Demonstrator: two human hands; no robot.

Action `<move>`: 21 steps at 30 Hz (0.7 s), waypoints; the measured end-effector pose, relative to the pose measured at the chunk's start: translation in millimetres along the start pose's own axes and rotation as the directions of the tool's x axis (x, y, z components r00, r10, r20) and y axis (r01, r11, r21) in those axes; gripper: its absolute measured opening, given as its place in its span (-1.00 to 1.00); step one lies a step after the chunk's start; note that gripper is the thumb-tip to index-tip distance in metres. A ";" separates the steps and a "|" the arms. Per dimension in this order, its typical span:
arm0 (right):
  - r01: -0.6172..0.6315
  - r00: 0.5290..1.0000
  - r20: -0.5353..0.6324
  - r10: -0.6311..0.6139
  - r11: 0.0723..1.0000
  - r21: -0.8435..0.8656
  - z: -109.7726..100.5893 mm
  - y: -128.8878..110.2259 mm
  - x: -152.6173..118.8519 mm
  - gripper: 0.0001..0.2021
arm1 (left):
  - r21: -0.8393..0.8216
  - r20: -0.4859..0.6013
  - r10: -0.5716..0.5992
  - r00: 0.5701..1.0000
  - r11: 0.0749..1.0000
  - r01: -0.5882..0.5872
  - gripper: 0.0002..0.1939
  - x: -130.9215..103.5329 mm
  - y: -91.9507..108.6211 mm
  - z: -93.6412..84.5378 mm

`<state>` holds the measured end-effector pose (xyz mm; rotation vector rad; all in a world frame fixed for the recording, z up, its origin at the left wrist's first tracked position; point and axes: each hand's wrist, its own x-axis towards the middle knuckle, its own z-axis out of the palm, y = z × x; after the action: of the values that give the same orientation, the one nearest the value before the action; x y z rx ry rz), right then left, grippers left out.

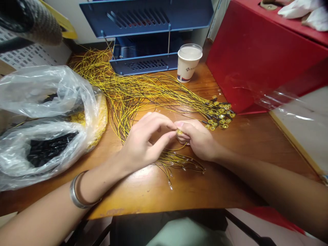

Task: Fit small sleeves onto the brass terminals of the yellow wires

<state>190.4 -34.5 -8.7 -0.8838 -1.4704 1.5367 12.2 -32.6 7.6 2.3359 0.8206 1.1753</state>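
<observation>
In front of me both hands meet over a small yellow cap [179, 131], mostly covered by fingers. My left hand [146, 136] pinches at its left side with thumb and forefinger. Closed around the cap from the right is my right hand [202, 138], and a yellow wire hangs below it. Under the hands lie loose wires with small clear bulbs [184, 162] at their ends. Behind my right hand rests a bundle of wires tipped with yellow caps [217, 112] and black sleeves.
Plastic bags [51, 150] at left hold black sleeves and yellow pieces. Yellow and black wires [123, 89] spread across the wooden table [243, 143]. At the back stand a blue tray rack [148, 65] and a paper cup [188, 66]. A red box [261, 58] stands at right.
</observation>
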 end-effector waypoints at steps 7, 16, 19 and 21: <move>0.031 0.999 0.007 -0.031 0.999 -0.007 -0.2 3.1 -0.5 -0.66 | 0.037 -0.017 0.039 0.999 0.999 -0.038 -0.96 1.9 1.5 -0.7; 0.066 0.997 -0.025 -0.067 0.997 -0.045 0.8 7.3 -1.7 -0.66 | 0.062 -0.023 0.038 0.999 0.997 -0.037 -0.95 0.2 1.7 -0.5; 0.070 0.996 -0.048 -0.074 0.994 -0.080 1.9 7.5 -1.8 -0.66 | 0.081 -0.016 0.036 0.999 0.996 -0.035 -0.96 0.0 2.0 -0.3; 0.059 0.996 -0.058 -0.064 0.994 -0.096 2.3 7.4 -1.9 -0.66 | 0.101 -0.009 0.034 0.999 0.994 -0.033 -0.95 0.2 2.5 -0.4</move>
<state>188.5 -37.1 -16.0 -0.9241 -1.5223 1.3929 12.8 -34.3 9.4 2.4349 0.8662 1.1874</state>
